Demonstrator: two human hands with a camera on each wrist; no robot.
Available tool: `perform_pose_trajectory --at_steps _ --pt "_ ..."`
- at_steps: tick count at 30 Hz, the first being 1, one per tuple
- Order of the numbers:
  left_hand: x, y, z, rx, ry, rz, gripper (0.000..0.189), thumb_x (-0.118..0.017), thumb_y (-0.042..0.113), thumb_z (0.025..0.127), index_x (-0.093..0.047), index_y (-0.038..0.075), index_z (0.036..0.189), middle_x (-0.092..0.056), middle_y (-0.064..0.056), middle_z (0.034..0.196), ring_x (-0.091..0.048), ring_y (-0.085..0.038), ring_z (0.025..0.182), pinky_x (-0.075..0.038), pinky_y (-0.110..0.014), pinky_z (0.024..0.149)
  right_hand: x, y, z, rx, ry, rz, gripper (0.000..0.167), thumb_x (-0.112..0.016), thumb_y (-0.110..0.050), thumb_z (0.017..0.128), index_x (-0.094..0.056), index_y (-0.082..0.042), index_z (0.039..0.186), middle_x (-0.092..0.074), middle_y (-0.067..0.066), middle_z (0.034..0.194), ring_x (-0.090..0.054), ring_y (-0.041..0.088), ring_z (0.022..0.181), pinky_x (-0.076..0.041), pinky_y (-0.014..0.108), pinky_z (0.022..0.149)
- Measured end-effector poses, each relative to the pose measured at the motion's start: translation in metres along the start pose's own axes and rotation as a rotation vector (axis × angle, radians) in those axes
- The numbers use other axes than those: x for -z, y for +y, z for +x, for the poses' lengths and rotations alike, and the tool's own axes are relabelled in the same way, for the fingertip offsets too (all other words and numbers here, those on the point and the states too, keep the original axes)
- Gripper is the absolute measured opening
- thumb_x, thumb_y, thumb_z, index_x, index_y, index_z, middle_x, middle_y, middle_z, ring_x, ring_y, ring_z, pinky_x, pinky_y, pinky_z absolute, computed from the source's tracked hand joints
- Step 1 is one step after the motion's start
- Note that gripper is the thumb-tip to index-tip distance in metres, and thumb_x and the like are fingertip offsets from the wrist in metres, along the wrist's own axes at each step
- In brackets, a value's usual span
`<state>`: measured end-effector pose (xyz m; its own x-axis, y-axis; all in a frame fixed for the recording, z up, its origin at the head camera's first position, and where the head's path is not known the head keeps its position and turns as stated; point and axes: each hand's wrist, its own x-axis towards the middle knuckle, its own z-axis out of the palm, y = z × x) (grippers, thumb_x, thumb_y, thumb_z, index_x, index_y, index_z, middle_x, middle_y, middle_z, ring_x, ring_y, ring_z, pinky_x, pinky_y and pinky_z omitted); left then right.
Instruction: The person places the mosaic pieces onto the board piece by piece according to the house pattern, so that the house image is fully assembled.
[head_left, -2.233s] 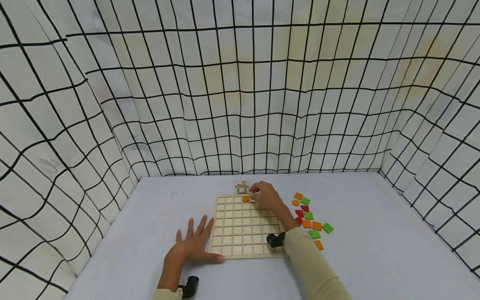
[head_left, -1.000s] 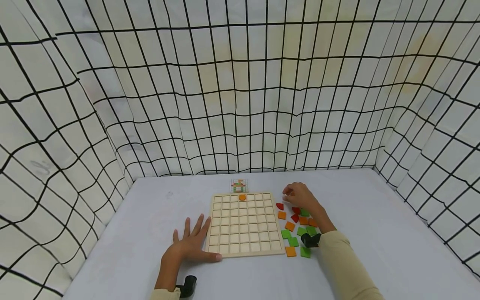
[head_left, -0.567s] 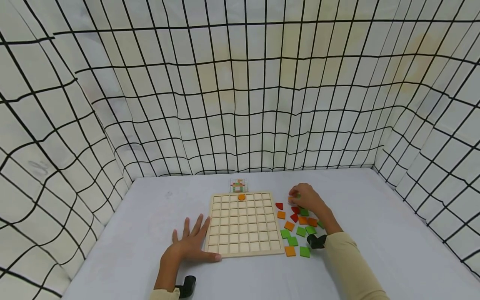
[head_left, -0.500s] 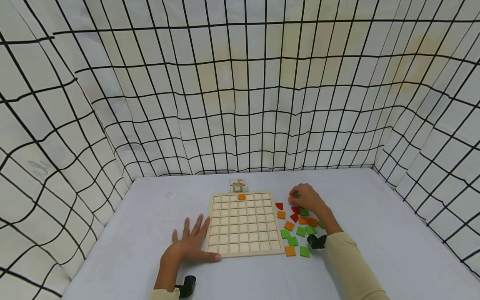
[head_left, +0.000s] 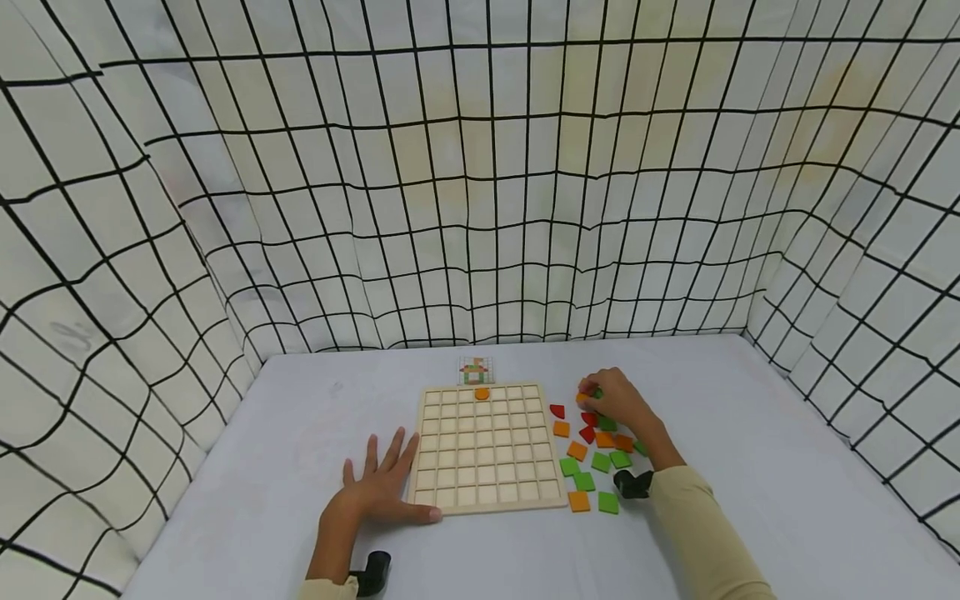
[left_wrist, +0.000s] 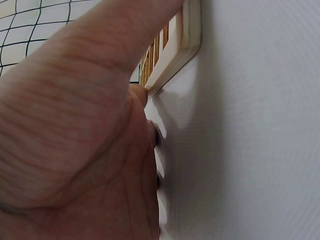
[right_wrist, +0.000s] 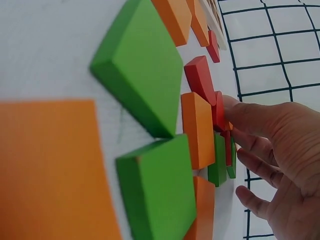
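A pale wooden grid board lies on the table, with one round orange piece in its far row. My left hand rests flat at the board's left side, fingers spread, thumb at the near corner; the left wrist view shows the thumb along the board's edge. Beyond the loose pieces, my right hand pinches an orange tile between thumb and fingers. A green tile shows close by those fingers. In the right wrist view, red pieces lie in front of the thumb.
Right of the board, loose tiles are scattered, among them a green tile, an orange tile and a red quarter-round piece. A pattern card lies behind the board. Netted white walls enclose the table.
My right hand has left the board's far row, where the round orange piece stays, and moved right to the loose tiles, taking hold of an orange tile. The left hand holds its place.
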<state>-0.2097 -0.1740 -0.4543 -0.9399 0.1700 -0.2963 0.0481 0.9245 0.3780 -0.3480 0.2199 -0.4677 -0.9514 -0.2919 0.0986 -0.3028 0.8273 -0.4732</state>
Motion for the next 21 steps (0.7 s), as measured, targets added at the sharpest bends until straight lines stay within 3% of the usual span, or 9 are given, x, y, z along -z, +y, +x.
perform_pose_trajectory --at_steps 6,13,21 --pt "-0.0006 -0.0012 -0.0003 -0.003 0.009 -0.002 0.126 -0.077 0.070 0.063 -0.015 0.014 0.158 0.000 -0.014 0.166 0.013 -0.049 0.147 0.006 -0.077 0.107 0.0011 -0.0022 0.0004 -0.037 -0.009 -0.078 0.018 -0.074 -0.025 0.087 -0.071 -0.011 0.098 -0.069 0.003 0.095 -0.051 0.026 0.099 -0.046 0.048 0.091" --pt "0.0004 0.0004 -0.0015 0.000 0.010 -0.009 0.125 -0.078 0.068 0.064 -0.015 0.015 0.158 -0.001 -0.014 0.166 0.012 -0.049 0.148 0.006 -0.076 0.107 0.0017 -0.0032 0.0019 -0.017 0.011 -0.187 0.019 -0.076 -0.030 0.086 -0.070 -0.015 0.095 -0.068 0.000 0.089 -0.052 0.023 0.091 -0.048 0.046 0.081" --pt "0.0006 0.0006 -0.0024 0.003 0.013 -0.011 0.125 -0.078 0.068 0.064 -0.016 0.015 0.158 -0.001 -0.014 0.166 0.012 -0.048 0.148 0.006 -0.076 0.108 0.0016 -0.0067 0.0032 -0.012 0.019 -0.193 0.022 -0.075 -0.032 0.086 -0.070 -0.014 0.097 -0.065 0.000 0.087 -0.051 0.023 0.089 -0.047 0.043 0.077"
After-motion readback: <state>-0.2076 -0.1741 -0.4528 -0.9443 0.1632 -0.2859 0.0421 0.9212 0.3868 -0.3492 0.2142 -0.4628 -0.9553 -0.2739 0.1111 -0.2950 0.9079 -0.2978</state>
